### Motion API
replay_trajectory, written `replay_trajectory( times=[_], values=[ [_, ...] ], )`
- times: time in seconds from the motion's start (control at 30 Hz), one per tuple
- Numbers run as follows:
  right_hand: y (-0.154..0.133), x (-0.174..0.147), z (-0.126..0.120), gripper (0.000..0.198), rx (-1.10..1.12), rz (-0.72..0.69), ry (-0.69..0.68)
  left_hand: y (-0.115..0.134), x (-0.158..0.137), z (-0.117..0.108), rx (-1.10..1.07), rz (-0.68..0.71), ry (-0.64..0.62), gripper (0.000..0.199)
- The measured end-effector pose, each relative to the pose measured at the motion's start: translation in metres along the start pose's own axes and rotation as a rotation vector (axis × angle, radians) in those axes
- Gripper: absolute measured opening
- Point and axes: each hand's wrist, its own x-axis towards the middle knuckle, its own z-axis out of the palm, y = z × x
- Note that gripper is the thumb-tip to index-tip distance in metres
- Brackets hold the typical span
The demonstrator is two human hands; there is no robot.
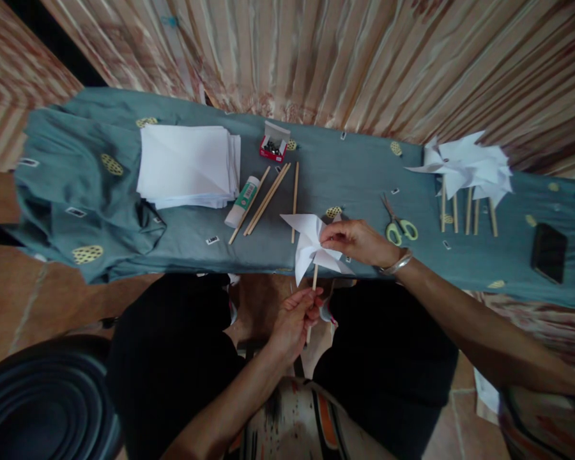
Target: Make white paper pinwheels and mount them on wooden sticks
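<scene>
A white paper pinwheel [307,235] on a thin wooden stick [315,276] is held over the table's front edge. My left hand [298,314] is closed round the lower part of the stick, whose end shows below the fingers. With fingers pinched at the pinwheel's middle, my right hand [352,241] hides what lies under the fingertips. Just beyond the pinwheel lie several loose wooden sticks [268,199] and a glue stick [242,202]. A small open red box [273,142] with dark metal pieces stands farther back.
A stack of white paper [188,165] lies at the left. Scissors [398,225] with pale green handles rest right of my right hand. Several finished-looking pinwheels [464,165] are piled at the right, near a dark phone [549,253]. A grey-green cloth [345,172] covers the table; a curtain hangs behind.
</scene>
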Motion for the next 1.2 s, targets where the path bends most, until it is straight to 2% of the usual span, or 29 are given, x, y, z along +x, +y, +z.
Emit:
replay_trajectory(
  times=[0.23, 0.63, 0.87, 1.1, 1.2],
  values=[
    [0.009, 0.013, -0.004, 0.018, 0.137, 0.043, -0.084, 0.000, 0.000, -0.001, -0.011, -0.005, -0.002, 0.036],
    [-0.006, 0.011, -0.009, 0.010, -0.065, 0.086, -0.037, 0.001, 0.001, 0.001, 0.008, -0.009, 0.026, 0.028],
    [-0.017, 0.004, -0.006, 0.009, -0.193, 0.038, 0.045, 0.000, 0.001, 0.001, -0.010, -0.010, 0.012, 0.034],
    [-0.017, -0.002, -0.003, 0.012, -0.165, 0.041, 0.090, 0.001, 0.000, 0.001, -0.005, -0.014, 0.025, 0.030],
    [-0.016, -0.006, 0.000, 0.022, -0.207, -0.004, 0.254, 0.000, 0.000, 0.000, -0.011, -0.010, 0.023, 0.030]
  ],
)
